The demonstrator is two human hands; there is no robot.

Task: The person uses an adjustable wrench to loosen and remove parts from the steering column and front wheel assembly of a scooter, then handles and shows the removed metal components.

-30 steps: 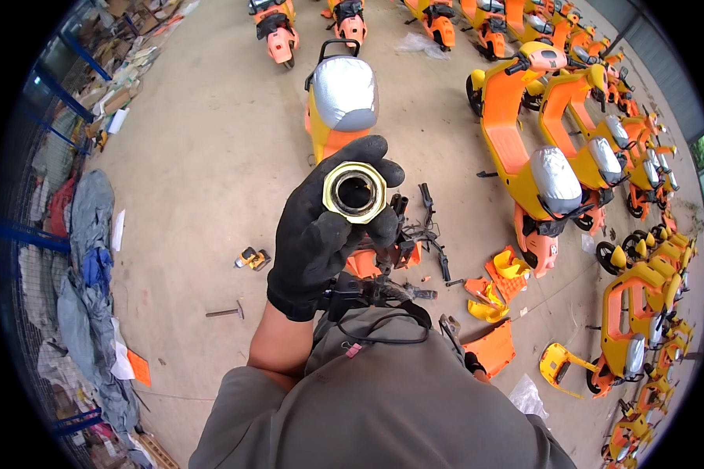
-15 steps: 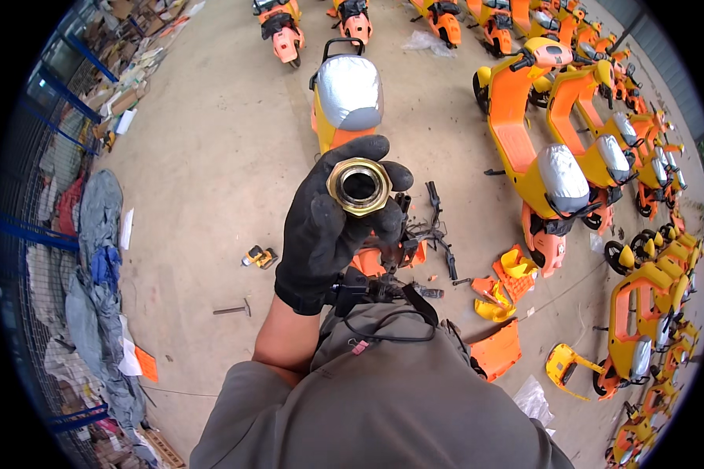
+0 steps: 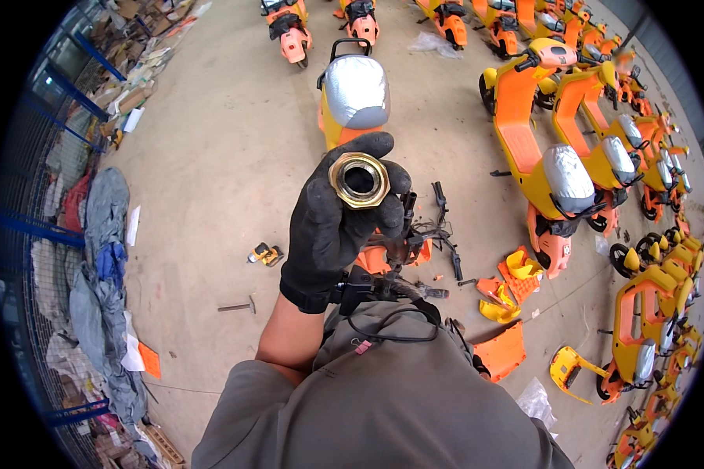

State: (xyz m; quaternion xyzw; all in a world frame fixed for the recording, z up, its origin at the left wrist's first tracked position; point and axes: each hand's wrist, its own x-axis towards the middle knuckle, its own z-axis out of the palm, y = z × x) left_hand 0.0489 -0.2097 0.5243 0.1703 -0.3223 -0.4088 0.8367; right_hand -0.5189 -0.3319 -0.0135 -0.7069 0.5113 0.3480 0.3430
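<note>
My left hand [image 3: 328, 215], in a black glove, is raised in front of my chest. Its fingers are wrapped round a brass-coloured hex nut [image 3: 339, 181] with a wide round hole, its open face turned up to me. Behind the hand, partly covered by it, stands a yellow and orange scooter with a silver seat cover [image 3: 357, 92]. Below and to the right of the hand lie stripped black scooter parts with handlebars [image 3: 444, 227], partly hidden by my wrist. My right hand does not show.
A yellow and black power tool [image 3: 266, 254] and a hammer [image 3: 237, 306] lie on the floor at left. Loose orange and yellow panels [image 3: 502, 350] are scattered at right. Rows of scooters [image 3: 516, 117] stand beyond. Grey sheeting [image 3: 105, 211] lies along the left rack.
The whole scene has shifted slightly to the right in view. My left hand keeps hold of the hex nut, which has tilted a little.
</note>
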